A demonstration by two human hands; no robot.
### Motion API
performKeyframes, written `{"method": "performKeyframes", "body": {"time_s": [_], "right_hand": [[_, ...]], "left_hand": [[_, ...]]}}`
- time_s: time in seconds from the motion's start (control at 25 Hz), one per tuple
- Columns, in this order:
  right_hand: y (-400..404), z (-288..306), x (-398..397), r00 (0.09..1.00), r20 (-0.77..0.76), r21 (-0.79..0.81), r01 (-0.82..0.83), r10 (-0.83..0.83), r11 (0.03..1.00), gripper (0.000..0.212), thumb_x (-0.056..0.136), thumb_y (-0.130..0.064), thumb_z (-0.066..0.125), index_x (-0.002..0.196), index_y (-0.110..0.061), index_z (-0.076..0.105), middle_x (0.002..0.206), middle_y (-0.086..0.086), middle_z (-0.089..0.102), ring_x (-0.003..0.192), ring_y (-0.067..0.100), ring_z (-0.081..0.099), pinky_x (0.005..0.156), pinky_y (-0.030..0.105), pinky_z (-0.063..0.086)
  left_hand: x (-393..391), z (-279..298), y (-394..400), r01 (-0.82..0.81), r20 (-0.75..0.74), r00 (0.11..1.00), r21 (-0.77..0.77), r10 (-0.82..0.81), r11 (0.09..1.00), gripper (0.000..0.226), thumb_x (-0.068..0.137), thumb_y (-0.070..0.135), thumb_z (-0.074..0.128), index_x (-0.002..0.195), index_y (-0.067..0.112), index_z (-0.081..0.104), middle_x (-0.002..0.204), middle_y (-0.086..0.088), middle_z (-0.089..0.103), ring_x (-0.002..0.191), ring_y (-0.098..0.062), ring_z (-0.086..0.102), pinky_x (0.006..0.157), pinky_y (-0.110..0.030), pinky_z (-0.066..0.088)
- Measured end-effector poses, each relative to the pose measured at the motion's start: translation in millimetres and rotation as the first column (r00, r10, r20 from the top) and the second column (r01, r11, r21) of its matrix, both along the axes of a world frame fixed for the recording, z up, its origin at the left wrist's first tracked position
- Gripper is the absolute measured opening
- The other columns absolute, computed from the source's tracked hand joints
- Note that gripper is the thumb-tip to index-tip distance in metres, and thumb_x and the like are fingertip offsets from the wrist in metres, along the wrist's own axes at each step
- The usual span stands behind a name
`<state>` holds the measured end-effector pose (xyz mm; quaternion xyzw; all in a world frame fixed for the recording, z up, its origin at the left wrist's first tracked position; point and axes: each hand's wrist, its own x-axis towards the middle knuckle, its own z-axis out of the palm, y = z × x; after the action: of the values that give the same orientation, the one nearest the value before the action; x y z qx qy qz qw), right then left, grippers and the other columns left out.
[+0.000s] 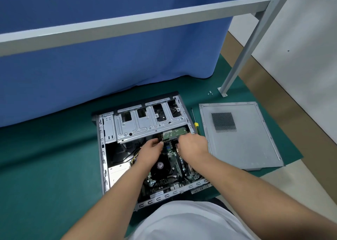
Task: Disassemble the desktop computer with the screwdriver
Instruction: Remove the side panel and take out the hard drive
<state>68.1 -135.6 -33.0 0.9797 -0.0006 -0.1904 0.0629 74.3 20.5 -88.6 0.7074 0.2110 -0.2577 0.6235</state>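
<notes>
The open desktop computer case (102, 148) lies on its side on the green mat, its motherboard and black CPU fan (160, 166) exposed. Both my hands reach inside, just below the metal drive cage (145, 123). My left hand (151, 148) has its fingers curled at the left end of the hard drive (175, 133), whose green circuit board faces up. My right hand (193, 145) curls at the drive's right end; what its fingers hold is hidden. The yellow-handled screwdriver (196, 124) lies on the mat just right of the case, with no hand on it.
The removed grey side panel (240, 139) lies flat to the right of the case. Small loose screws (210, 93) sit near the foot of a grey metal frame leg (223, 90). A blue cloth (109, 66) hangs behind the case. A grey frame bar crosses overhead.
</notes>
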Motion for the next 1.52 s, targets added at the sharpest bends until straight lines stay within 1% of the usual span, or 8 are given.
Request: {"method": "performKeyframes", "body": {"time_s": [0.08, 0.16, 0.48, 0.68, 0.84, 1.04, 1.36, 1.52], "right_hand": [[-3, -1, -9, 1.0, 0.017, 0.001, -0.024, 0.024, 1.0, 0.01, 0.096, -0.02, 0.059, 0.091, -0.02, 0.068, 0.073, -0.001, 0.052, 0.075, 0.026, 0.067, 0.054, 0.028, 0.037], [-7, 0, -18, 0.999, 0.026, 0.006, -0.028, 0.027, 1.0, 0.012, 0.096, -0.02, 0.059, 0.087, -0.02, 0.066, 0.073, -0.001, 0.053, 0.07, 0.026, 0.063, 0.053, 0.028, 0.034], [-19, 2, -41, 0.999, -0.008, 0.022, -0.047, 0.048, 0.999, 0.012, 0.097, -0.016, 0.058, 0.088, -0.018, 0.065, 0.079, -0.001, 0.06, 0.072, 0.025, 0.059, 0.054, 0.028, 0.034], [-32, 6, -51, 0.997, 0.034, 0.073, -0.076, 0.074, 0.994, 0.03, 0.103, -0.04, 0.048, 0.082, -0.021, 0.055, 0.073, -0.002, 0.053, 0.068, 0.026, 0.056, 0.053, 0.028, 0.034], [-44, 10, -58, 0.992, 0.086, 0.12, -0.099, 0.089, 0.988, 0.037, 0.104, -0.051, 0.04, 0.086, -0.023, 0.057, 0.081, 0.0, 0.063, 0.076, 0.028, 0.066, 0.058, 0.03, 0.039], [-48, 11, -59, 0.994, 0.104, 0.265, -0.017, -0.011, 0.964, 0.035, 0.094, -0.055, 0.061, 0.094, -0.024, 0.044, 0.08, -0.005, 0.062, 0.077, 0.026, 0.065, 0.058, 0.032, 0.046], [-43, 18, -33, 0.99, -0.119, 0.501, 0.126, -0.076, 0.856, 0.04, 0.081, -0.049, 0.08, 0.111, -0.026, 0.067, 0.099, -0.009, 0.067, 0.09, 0.013, 0.065, 0.083, 0.036, 0.058], [-36, 21, -20, 0.975, -0.215, 0.579, 0.173, -0.056, 0.796, 0.04, 0.078, -0.049, 0.084, 0.108, -0.026, 0.07, 0.097, -0.01, 0.068, 0.09, 0.01, 0.066, 0.086, 0.034, 0.057]], "left_hand": [[8, 0, -9, -0.168, -0.157, 0.979, -0.276, 0.128, 0.946, 0.028, 0.103, 0.014, 0.06, 0.128, 0.004, 0.056, 0.12, -0.015, 0.071, 0.111, -0.027, 0.069, 0.107, -0.042, 0.052], [17, 2, -16, -0.25, -0.222, 0.959, -0.367, 0.177, 0.896, 0.021, 0.101, 0.011, 0.06, 0.118, -0.001, 0.06, 0.121, -0.02, 0.071, 0.111, -0.031, 0.07, 0.103, -0.044, 0.054], [26, 8, -35, -0.299, -0.267, 0.937, -0.277, 0.226, 0.913, 0.026, 0.099, 0.009, 0.065, 0.122, -0.002, 0.06, 0.116, -0.018, 0.072, 0.104, -0.033, 0.07, 0.089, -0.048, 0.06], [11, 14, -33, -0.307, -0.301, 0.924, -0.223, 0.235, 0.925, 0.024, 0.099, 0.006, 0.064, 0.122, 0.005, 0.06, 0.118, -0.014, 0.068, 0.109, -0.03, 0.066, 0.083, -0.047, 0.059], [-11, 19, -24, -0.38, -0.341, 0.895, -0.243, 0.288, 0.893, 0.012, 0.096, -0.003, 0.06, 0.106, 0.002, 0.063, 0.096, -0.013, 0.068, 0.094, -0.03, 0.068, 0.072, -0.043, 0.06], [-42, 33, -14, -0.46, -0.346, 0.865, -0.257, 0.363, 0.85, 0.01, 0.092, -0.009, 0.058, 0.097, 0.0, 0.061, 0.076, -0.012, 0.068, 0.08, -0.03, 0.068, 0.061, -0.039, 0.06], [-74, 50, -1, -0.589, -0.353, 0.802, -0.333, 0.482, 0.736, 0.031, 0.091, -0.011, 0.056, 0.121, -0.004, 0.054, 0.111, -0.024, 0.067, 0.107, -0.04, 0.069, 0.087, -0.053, 0.061], [-81, 58, 8, -0.617, -0.279, 0.787, -0.329, 0.55, 0.715, 0.038, 0.09, -0.007, 0.059, 0.126, -0.001, 0.05, 0.117, -0.027, 0.067, 0.108, -0.04, 0.07, 0.085, -0.053, 0.062]]}}
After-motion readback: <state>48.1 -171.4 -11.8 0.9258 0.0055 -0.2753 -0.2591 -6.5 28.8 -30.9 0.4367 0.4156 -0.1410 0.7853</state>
